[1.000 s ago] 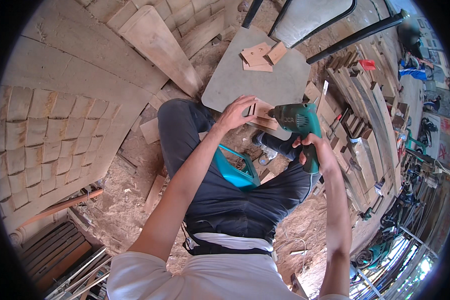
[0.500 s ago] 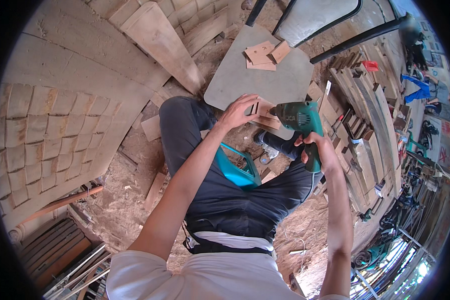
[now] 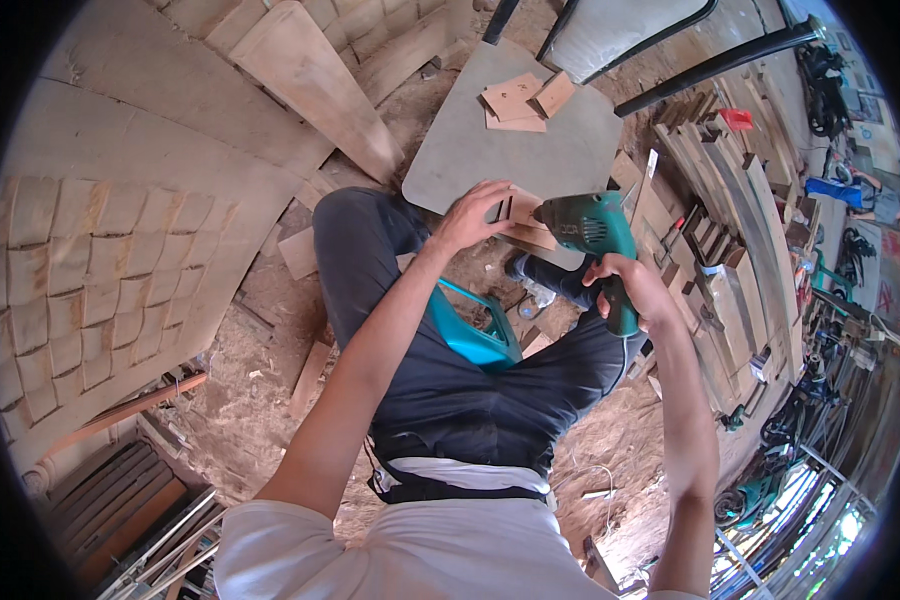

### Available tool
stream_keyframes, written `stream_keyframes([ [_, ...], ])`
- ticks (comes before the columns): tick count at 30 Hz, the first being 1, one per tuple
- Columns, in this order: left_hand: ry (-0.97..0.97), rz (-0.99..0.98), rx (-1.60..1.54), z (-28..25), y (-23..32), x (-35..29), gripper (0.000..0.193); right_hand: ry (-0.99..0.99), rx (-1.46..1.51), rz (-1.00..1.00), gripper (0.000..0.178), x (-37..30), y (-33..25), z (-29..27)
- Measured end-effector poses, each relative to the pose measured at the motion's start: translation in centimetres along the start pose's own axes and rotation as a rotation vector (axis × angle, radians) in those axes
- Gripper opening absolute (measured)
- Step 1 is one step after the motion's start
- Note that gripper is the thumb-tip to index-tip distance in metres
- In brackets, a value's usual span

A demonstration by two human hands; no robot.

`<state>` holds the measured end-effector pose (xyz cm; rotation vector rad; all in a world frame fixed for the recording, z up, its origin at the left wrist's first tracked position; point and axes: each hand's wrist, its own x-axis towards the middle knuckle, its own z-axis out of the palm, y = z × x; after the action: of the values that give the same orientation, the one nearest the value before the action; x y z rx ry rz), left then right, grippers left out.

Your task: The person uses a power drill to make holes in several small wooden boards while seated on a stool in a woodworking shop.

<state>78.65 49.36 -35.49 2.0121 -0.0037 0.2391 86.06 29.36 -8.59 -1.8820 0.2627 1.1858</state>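
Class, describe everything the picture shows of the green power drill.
The power drill has a green, plastic-looking body with dark vent slots, a darker front end and a handle angled toward the person; a pale cord leaves the handle's base. The right hand grips the handle. Its nose points left, at the wooden piece by the grey seat's near edge; whether they touch is unclear.

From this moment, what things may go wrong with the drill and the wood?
The drill in the right hand points toward the left hand, so a slip might hurt it. The wooden piece lies at the grey seat's edge, apparently held only by the left hand, so it may shift or tip.
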Motion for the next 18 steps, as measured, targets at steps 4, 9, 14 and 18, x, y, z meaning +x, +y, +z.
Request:
stream_keyframes([
  [4, 0.010, 0.017, -0.013, 0.0, 0.2, 0.0, 0.057, 0.013, -0.027, 0.015, 0.026, 0.0, -0.1, 0.4],
  [9, -0.011, 0.037, -0.057, 0.5, 0.1, -0.4, 0.058, 0.018, -0.070, 0.010, 0.025, -0.3, -0.1, 0.4],
  [14, -0.031, 0.085, -0.019, 1.1, -0.3, -0.9, 0.058, -0.003, -0.022, 0.066, 0.026, 0.2, 0.9, -0.7],
  [18, -0.025, 0.084, 0.008, 1.3, -0.4, -0.8, 0.057, 0.004, 0.037, 0.077, 0.030, 0.2, 2.0, -1.4],
])
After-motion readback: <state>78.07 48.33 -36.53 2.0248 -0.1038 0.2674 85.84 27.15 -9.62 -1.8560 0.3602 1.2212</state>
